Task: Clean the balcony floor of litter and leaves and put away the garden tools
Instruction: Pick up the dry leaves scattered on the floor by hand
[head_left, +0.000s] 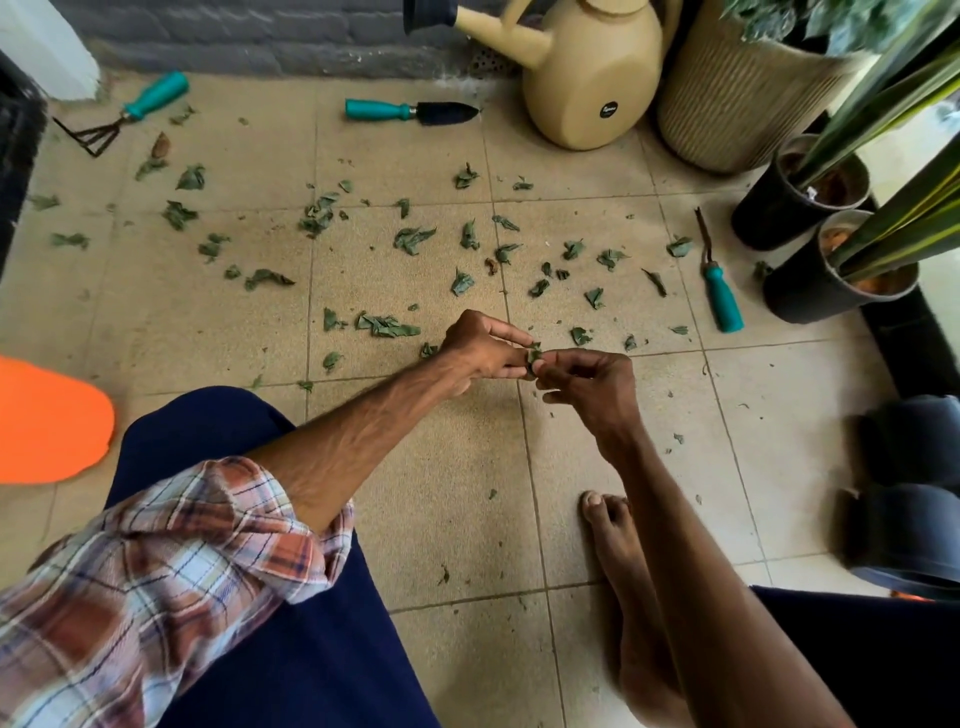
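Several crumpled green leaves (387, 326) lie scattered over the beige tiled floor (457, 519). My left hand (480, 349) and my right hand (592, 382) meet at the middle of the view and both pinch a small clump of leaves (534, 358) between fingertips. Three teal-handled tools lie on the floor: a hand rake (124, 111) at the far left, a trowel (410, 110) at the far middle, and a weeder (719, 288) at the right beside the pots.
A beige watering can (587, 78) and a ribbed planter (737, 98) stand at the far right, with two black pots (795, 208) below them. An orange object (47, 421) lies at the left edge. My bare foot (613, 525) rests on the tiles.
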